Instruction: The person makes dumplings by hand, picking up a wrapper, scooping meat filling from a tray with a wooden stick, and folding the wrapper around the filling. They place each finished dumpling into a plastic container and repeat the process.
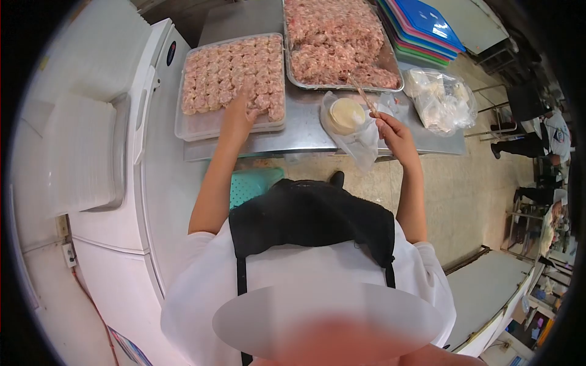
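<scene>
presently, stick to right hand: the thin brownish stick [362, 94] is gripped at its near end by the closed right hand [394, 135]; its long axis slants toward 11 o'clock, the far tip reaching the near edge of the pink minced meat [332, 36].
round stack: the pale stack of flat round discs [347, 116] sits in an open clear plastic bag [363, 146], at 10 o'clock from the right hand and at 3 from the left; of the two hands, the right is nearer.
left hand: the left hand [240, 111] is over the near right part of the tight rows of small pink meat-filled pieces [213, 79], fingers lowered among them; whether it pinches one, i cannot tell.
trays: the rows lie in a shallow translucent plastic tray [204, 126], with a bare strip along its near side; the meat fills a deeper grey tray [389, 60] at 2 o'clock from the left hand.
edges and room: the steel bench [305, 137] shows a bare gap between translucent tray and bag; its front edge runs at 6 o'clock, just beyond both.
right side: a knotted-looking clear bag of pale contents [439, 100] limits room at 2 o'clock from the right hand.
</scene>
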### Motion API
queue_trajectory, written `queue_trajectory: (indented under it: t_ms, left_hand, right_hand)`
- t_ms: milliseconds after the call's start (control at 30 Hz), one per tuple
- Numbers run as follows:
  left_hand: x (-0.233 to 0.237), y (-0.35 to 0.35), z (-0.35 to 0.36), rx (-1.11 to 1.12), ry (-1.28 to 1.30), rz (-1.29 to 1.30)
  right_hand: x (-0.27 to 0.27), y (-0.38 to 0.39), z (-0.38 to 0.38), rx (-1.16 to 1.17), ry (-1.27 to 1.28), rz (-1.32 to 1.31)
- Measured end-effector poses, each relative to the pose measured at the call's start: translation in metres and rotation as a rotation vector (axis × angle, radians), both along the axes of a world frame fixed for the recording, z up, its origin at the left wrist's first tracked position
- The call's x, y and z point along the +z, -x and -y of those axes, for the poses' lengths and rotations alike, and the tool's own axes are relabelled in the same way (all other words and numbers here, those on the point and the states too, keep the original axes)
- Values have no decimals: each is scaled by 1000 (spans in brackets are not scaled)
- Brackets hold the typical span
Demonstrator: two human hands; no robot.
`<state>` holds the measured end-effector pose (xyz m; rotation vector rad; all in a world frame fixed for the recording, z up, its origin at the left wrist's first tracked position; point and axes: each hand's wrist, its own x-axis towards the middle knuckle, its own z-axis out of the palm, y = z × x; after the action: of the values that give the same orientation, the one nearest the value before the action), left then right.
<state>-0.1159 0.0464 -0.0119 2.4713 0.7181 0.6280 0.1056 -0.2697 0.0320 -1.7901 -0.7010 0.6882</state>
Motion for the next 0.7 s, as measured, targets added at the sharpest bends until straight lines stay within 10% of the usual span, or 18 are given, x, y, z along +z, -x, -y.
queue_trajectory:
  t_ms: [367, 467, 700]
  left_hand:
    - [-15, -12, -18, -9, 65, -47]
    - [7, -18, -17, 128, 243, -198]
    - [3, -10, -21, 128, 80, -159]
  right_hand:
    - [5, -74, -36, 191, 71, 229]
    - [20, -134, -49, 287, 295, 991]
    - [-12, -181, -99, 606, 455, 1346]
